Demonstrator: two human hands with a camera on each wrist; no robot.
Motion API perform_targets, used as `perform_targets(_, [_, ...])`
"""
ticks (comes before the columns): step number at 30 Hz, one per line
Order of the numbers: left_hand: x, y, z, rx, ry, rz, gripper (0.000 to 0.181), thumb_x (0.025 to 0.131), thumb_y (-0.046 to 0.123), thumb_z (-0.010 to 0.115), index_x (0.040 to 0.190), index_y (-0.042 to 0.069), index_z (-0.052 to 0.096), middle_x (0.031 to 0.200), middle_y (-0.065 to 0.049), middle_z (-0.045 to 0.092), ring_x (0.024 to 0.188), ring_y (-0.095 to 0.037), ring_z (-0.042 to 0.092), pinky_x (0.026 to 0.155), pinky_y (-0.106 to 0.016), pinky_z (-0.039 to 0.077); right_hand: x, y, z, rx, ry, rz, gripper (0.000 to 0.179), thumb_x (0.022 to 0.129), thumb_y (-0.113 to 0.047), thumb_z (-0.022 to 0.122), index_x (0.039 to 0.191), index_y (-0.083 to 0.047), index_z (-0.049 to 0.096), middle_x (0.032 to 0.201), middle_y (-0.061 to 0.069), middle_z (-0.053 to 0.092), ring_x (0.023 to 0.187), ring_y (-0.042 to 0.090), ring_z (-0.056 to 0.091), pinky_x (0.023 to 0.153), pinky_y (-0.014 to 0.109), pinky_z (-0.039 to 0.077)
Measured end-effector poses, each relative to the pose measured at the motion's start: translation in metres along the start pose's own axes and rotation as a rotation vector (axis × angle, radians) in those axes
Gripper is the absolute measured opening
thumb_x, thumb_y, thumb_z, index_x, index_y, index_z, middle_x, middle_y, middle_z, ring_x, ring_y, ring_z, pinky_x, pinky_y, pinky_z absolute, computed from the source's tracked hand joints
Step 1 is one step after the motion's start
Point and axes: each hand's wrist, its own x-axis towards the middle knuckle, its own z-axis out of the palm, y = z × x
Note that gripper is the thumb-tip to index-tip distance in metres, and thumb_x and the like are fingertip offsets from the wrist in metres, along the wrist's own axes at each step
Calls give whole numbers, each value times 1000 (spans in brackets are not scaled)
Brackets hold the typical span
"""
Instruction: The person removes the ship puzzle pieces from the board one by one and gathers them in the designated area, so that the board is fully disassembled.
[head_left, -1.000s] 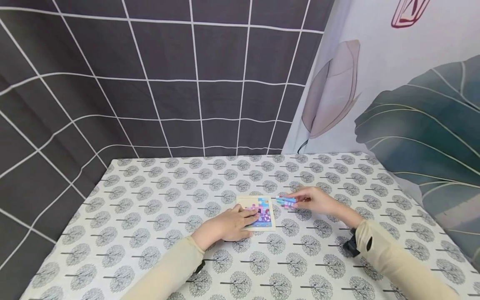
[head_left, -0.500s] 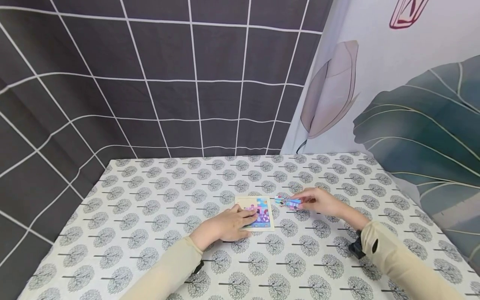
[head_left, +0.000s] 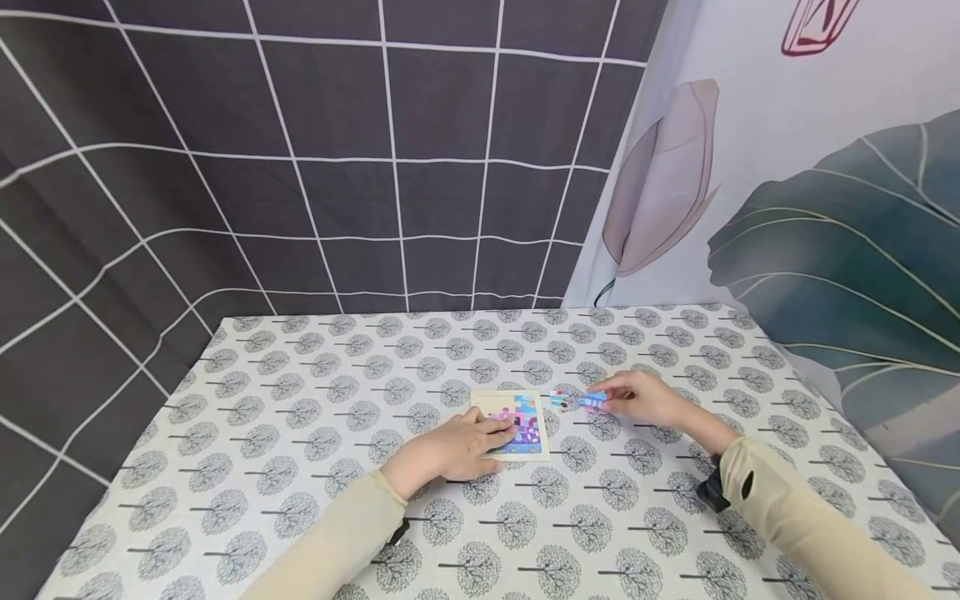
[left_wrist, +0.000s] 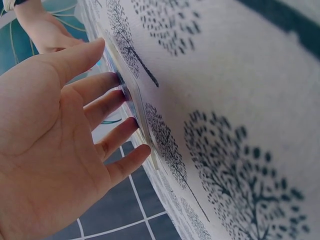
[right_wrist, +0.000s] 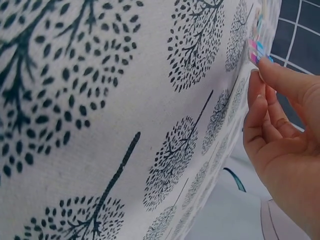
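Head view: at your far left hangs a dark grey fabric curtain with a white grid (head_left: 337,196), behind a white cloth-covered table printed with grey trees (head_left: 300,442). Next is your left hand (head_left: 459,448), in a cream sleeve, its fingers apart and gripping nothing. The left wrist view shows 4 fingertips reaching the shallow, pale cream rectangular puzzle tray (head_left: 546,435), probably to steady it. Inside the tray, colourful jigsaw pieces in pink, violet and blue (head_left: 529,427) fill the right and near side, while plain cream shows at the far left corner.

Just right of the tray, 1 small loose piece in white, red and teal (head_left: 559,401) lies on the cloth, seemingly parked within reach. Beside it, your right hand (head_left: 639,398) pinches 1 small blue-and-violet piece (head_left: 592,401) by its edge between thumb and forefinger, which likely leaves its face visible. You cannot tell whether that piece touches the cloth.

For movement, the tray sits well apart from the table's far edge and both sides. The loose piece narrows the direct path between your right hand and the tray. White leaf-printed fabric (head_left: 667,50) hangs at far right.
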Motion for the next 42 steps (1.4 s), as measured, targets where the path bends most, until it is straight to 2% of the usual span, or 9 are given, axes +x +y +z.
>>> perform_targets(11, [2, 5, 2, 16, -9, -1, 54, 96, 38, 45, 146, 22, 32, 154, 6, 24, 132, -26, 30, 109, -45, 31, -3, 7, -2, -3, 13, 34, 30, 80, -5, 70, 109, 0, 67, 87, 8, 69, 73, 12, 62, 61, 21, 53])
perform_targets(16, [4, 7, 2, 10, -13, -4, 55, 96, 38, 46, 147, 23, 31, 154, 7, 22, 133, -26, 30, 110, -44, 30, -2, 10, -2, -32, 21, 52, 30, 79, -7, 71, 108, -2, 68, 86, 6, 69, 74, 13, 62, 61, 20, 52])
perform_targets(21, [7, 6, 1, 16, -18, 2, 55, 96, 38, 46, 147, 23, 30, 154, 8, 21, 134, -27, 29, 111, -43, 29, -4, 14, 1, -56, 44, 75, 30, 77, -6, 72, 107, -2, 69, 80, 1, 66, 69, 7, 58, 58, 19, 51])
perform_targets(27, [9, 4, -1, 24, -22, 6, 55, 96, 37, 46, 147, 22, 30, 154, 7, 21, 132, -25, 31, 109, -43, 31, 0, 16, 4, -128, 76, 85, 29, 77, -7, 72, 106, -5, 70, 78, -2, 65, 66, 6, 55, 55, 18, 48])
perform_targets(32, [7, 4, 0, 25, -25, 7, 55, 96, 38, 45, 147, 22, 29, 154, 7, 20, 129, -24, 33, 107, -42, 34, 2, 12, 5, -193, 71, 102, 30, 78, -10, 72, 107, -8, 70, 81, -1, 67, 71, 9, 57, 58, 20, 48])
perform_targets(37, [6, 1, 2, 31, -20, -6, 55, 97, 39, 44, 147, 23, 29, 154, 7, 20, 131, -25, 31, 109, -43, 31, 4, 8, 7, -231, 56, 96, 31, 81, -12, 70, 112, -9, 68, 97, 7, 67, 75, 11, 55, 62, 24, 47])
perform_targets(42, [5, 1, 0, 24, -18, -12, 55, 97, 38, 45, 147, 22, 30, 154, 6, 21, 129, -26, 33, 108, -43, 33, 6, 2, 6, -246, 30, 87, 32, 83, -12, 67, 116, -9, 66, 110, 13, 63, 74, 11, 53, 59, 23, 45])
